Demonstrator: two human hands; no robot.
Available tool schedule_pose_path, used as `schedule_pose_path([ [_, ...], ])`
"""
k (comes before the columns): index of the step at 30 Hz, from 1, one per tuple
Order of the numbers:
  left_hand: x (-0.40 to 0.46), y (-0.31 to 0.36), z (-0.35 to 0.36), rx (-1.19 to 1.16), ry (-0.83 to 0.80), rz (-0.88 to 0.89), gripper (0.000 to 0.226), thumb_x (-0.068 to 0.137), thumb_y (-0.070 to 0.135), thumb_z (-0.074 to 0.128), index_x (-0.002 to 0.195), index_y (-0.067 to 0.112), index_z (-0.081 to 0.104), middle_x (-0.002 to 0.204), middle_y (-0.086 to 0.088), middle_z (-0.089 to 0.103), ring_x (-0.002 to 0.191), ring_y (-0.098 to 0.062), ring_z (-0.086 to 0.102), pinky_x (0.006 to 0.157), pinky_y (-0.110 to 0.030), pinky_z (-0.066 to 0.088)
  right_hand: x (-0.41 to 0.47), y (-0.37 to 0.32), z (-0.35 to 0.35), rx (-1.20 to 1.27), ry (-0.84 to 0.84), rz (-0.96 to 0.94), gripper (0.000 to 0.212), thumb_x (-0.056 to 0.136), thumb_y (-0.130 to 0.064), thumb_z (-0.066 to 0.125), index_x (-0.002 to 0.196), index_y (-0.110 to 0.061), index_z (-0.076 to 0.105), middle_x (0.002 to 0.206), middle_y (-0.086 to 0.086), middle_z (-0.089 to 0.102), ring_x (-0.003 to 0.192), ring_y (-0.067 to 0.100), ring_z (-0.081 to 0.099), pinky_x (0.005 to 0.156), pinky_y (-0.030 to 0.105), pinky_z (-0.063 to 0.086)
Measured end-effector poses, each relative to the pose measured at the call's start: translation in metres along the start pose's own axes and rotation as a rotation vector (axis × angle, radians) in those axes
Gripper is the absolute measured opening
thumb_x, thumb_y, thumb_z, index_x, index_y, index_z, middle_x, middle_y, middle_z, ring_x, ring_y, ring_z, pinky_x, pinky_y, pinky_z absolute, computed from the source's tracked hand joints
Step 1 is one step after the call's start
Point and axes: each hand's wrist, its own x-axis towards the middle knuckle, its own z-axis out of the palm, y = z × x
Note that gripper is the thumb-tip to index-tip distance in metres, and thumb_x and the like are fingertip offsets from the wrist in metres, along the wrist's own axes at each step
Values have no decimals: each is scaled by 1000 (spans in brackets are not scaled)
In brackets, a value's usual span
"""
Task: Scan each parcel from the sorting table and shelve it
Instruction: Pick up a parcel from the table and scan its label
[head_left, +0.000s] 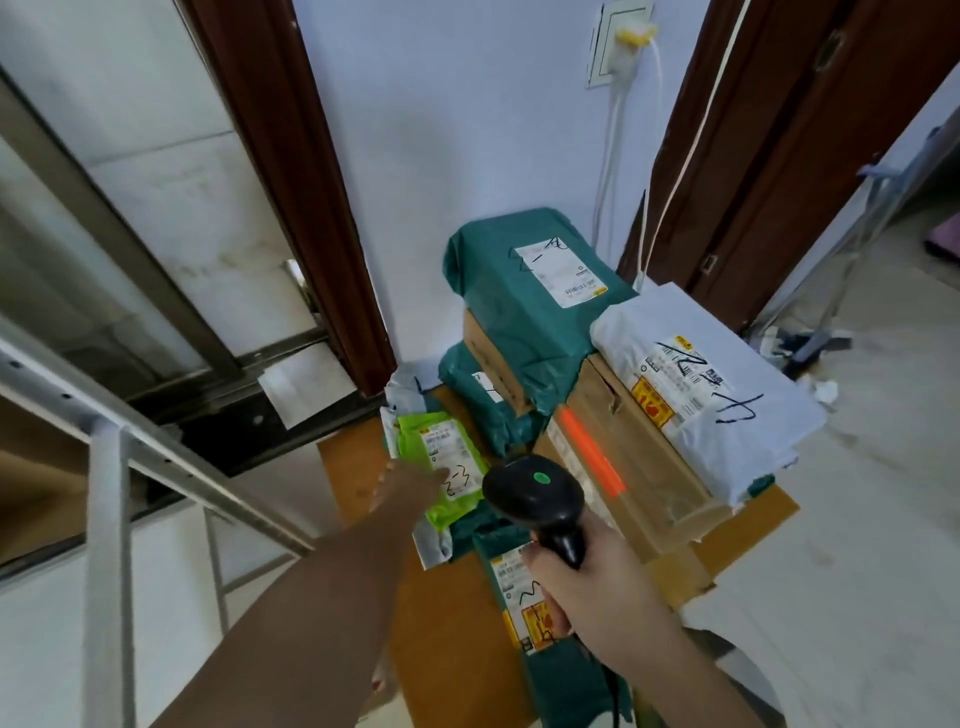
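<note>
Near the tabletop's (358, 467) left edge, my open left hand (402, 486) touches the green parcel (448, 470), lying lengthwise away from me; my right hand (582, 577) grips the scanner (535, 493).

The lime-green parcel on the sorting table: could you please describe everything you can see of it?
The lime-green parcel is a small, flat soft mailer of glossy plastic film. A white printed shipping label with a yellow corner mark and black handwritten scribbles covers most of its top face. It lies flat near the left edge of the sorting table, partly over a white bag and a dark green mailer. The left hand reaches onto its near left edge; whether it has a grip yet cannot be told.
</note>
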Motion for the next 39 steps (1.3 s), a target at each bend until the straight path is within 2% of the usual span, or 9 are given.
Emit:
schedule_pose_path([
  [4, 5, -7, 1, -78, 11, 1, 54, 91, 46, 63, 126, 4, 62, 119, -16, 68, 96, -27, 68, 82, -40, 61, 5, 5, -12, -5, 8, 5, 8, 95, -18, 61, 96, -25, 57, 58, 1, 52, 49, 13, 50, 55, 29, 47],
  [7, -59, 10, -32, -151, 25, 74, 27, 105, 29, 52, 107, 3, 59, 90, -10, 65, 69, -20, 60, 52, -30, 49, 6, 7, -20, 0, 25, 2, 8, 95, -17, 62, 96, -24, 57, 60, 3, 52, 48, 14, 50, 56, 33, 48],
  [10, -88, 15, -50, -373, 14, 84, 16, 108, 19, 46, 114, 5, 50, 106, -15, 62, 86, -27, 60, 74, -40, 56, 4, -1, -22, 28, 21, -18, 13, 97, -16, 60, 97, -28, 55, 61, 7, 52, 48, 16, 50, 52, 28, 48],
  [16, -124, 23, -91, -651, 40, 141, 14, 96, -1, 60, 110, -2, 61, 112, -23, 70, 97, -35, 71, 83, -48, 61, -12, -34, -23, 4, 27, -148, 11, 97, -15, 60, 97, -25, 55, 60, -1, 57, 44, 11, 54, 50, 22, 51],
  [20, -159, 41, -128, -807, -32, 232, 48, 88, -4, 69, 132, 8, 54, 122, -10, 69, 105, -30, 70, 91, -51, 60, -28, -58, -29, 2, 62, -260, 4, 96, -16, 61, 95, -15, 57, 66, 8, 55, 48, 13, 54, 52, 24, 53],
  [24, -198, 73, -165, -904, -71, 372, 28, 94, -6, 62, 113, 13, 68, 111, -11, 76, 93, -26, 74, 80, -41, 60, -43, -82, -37, -25, 108, -377, 5, 96, -20, 60, 94, -21, 55, 53, 1, 56, 44, 16, 55, 54, 33, 52],
  [28, -246, 105, -200, -995, -107, 510, 19, 101, 7, 62, 113, 17, 70, 108, -11, 78, 97, -31, 75, 92, -52, 59, -58, -97, -40, -37, 233, -440, 9, 93, -21, 61, 88, -24, 54, 49, 1, 54, 38, 18, 54, 52, 36, 50],
  [33, -288, 134, -225, -1000, -133, 657, 23, 105, 7, 55, 126, 8, 64, 117, -16, 75, 106, -35, 72, 98, -56, 56, -79, -111, -43, 73, 344, -495, 7, 94, -12, 60, 90, -12, 55, 61, 15, 52, 37, 17, 48, 42, 25, 44],
  [39, -328, 143, -222, -981, -211, 787, 24, 104, 2, 53, 107, 20, 70, 101, -5, 79, 100, -31, 73, 95, -51, 56, -91, -116, -46, 108, 428, -522, 9, 91, -7, 58, 84, -8, 53, 62, 17, 53, 44, 21, 49, 38, 16, 41],
])
